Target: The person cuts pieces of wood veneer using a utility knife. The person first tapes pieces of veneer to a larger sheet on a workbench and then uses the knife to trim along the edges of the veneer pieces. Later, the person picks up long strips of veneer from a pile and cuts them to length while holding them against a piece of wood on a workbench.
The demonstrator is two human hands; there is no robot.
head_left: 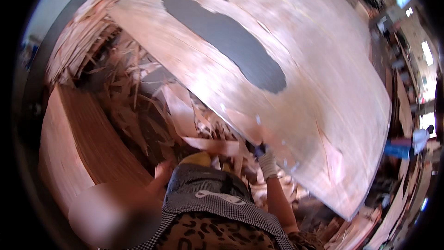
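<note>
Under the camera: one big pale wood sheet (333,83) took up most of the upper and right side, tilted across the view, its near corner pointing down toward the lower right.
Dark spot: a long grey patch (231,46) ran diagonally over the sheet's left half, ragged around the edges. Couldn't tell if it was a hole or a coating, tbh.
Right hand: the right hand (267,164), in a whitish knit glove with dark fingertips, was right at the sheet's near edge. Blurry, so I couldn't tell whether it was gripping anything.
Left hand: the left hand (163,171) sat low, just left of the apron and near the thick wood stack (99,129). Also smeared, couldn't say if it was open or closed.
Scraps: loose torn veneer strips (178,111) lay all jumbled between the stack and the sheet.
Upper left: a frayed veneer bundle (83,32) rested beside the sheet's far-left corner.
Outfit: checked apron (189,185) with a pale shape on the front, over a leopard-spotted top (222,231).
Far right: something blue (397,150) showed past the sheet.
</note>
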